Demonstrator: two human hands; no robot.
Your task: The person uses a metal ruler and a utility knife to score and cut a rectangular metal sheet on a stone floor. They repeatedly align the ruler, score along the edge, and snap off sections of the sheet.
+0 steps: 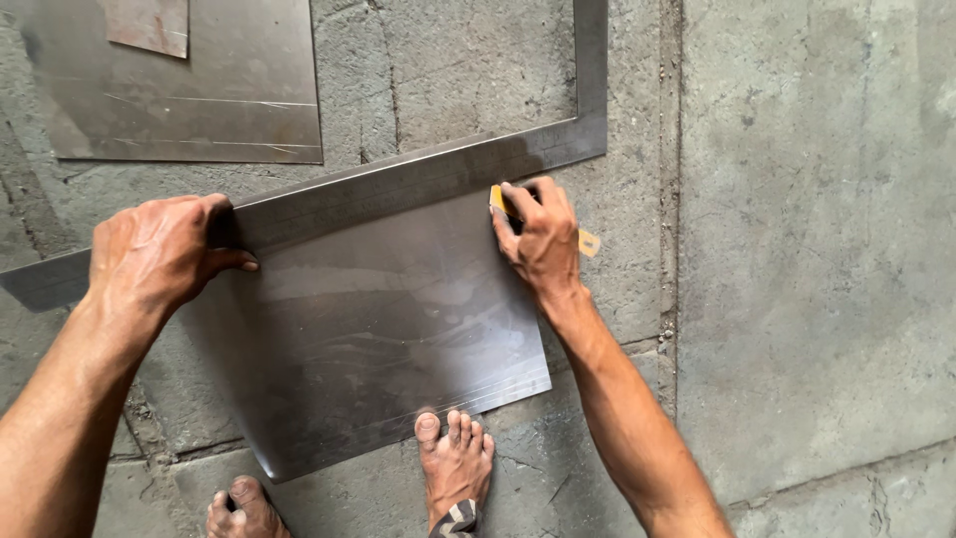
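Nearest: two bare feet on the cracked grey concrete floor (817, 249); the toes of the right foot (454, 468) touch the near edge of the sheet, the left foot (239, 508) sits just short of it.

Flat on the floor lies a thin rectangular sheet of dull grey metal (378, 329), smooth, faintly reflective, with streaky smears, its corners turned askew to the floor joints.

Across the sheet's far edge rests a large L-shaped steel square ruler (398, 184), flat and matte, with fine graduation marks along its edge. The long arm runs left to right; the short arm turns away at the right corner.

Left hand (159, 254): palm down, fingers curled over the ruler's long arm, pressing it onto the sheet.

Right hand (538, 234): fingers closed around a small yellow marking tool (590, 242), its working end against the ruler's near edge by the sheet's far right corner. Can't tell the tool's exact kind.

Farther, top left: a second flat metal sheet (189, 100), scratched, with a smaller rusty-brown plate (149, 22) lying on it.
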